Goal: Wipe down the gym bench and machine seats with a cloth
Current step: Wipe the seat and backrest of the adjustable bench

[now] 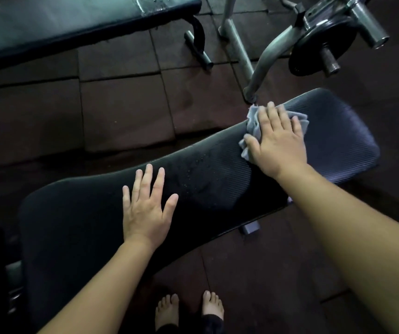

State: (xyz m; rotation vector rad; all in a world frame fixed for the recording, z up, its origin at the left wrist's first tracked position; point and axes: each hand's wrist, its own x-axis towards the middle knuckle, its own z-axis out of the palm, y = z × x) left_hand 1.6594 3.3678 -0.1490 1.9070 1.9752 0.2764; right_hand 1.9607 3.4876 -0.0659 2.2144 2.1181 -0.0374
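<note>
bench: long black ribbed bench pad (217, 196), runs diagonally from lower left to upper right across the view
cloth: grey cloth (250, 127), crumpled, lies on the pad's far edge towards the upper-right end; bunched folds stick out left of the hand and a flat corner shows past the fingertips
right hand: right hand (278, 143) palm down on the cloth, pressing it to the pad; fingers straight and slightly apart, thumb out to the side against the folds, nothing curled round the cloth
left hand: left hand (146, 208) flat on bare pad near mid-length, fingers straight and spread, thumb out wide; holds nothing, well apart from the cloth
pad surface: small pale droplets (193, 174) speckle the pad between the two hands
floor: dark square rubber floor tiles (121, 104), seams visible
second bench: dark padded bench (49, 27) at top left, black curved leg at its end
rack: grey metal tube frame (266, 61) at top right, its foot just beyond the pad's far edge; black weight plate (321, 44) on a stub bar
feet: bare feet (167, 312) at bottom centre, on the floor beside the pad's near edge
</note>
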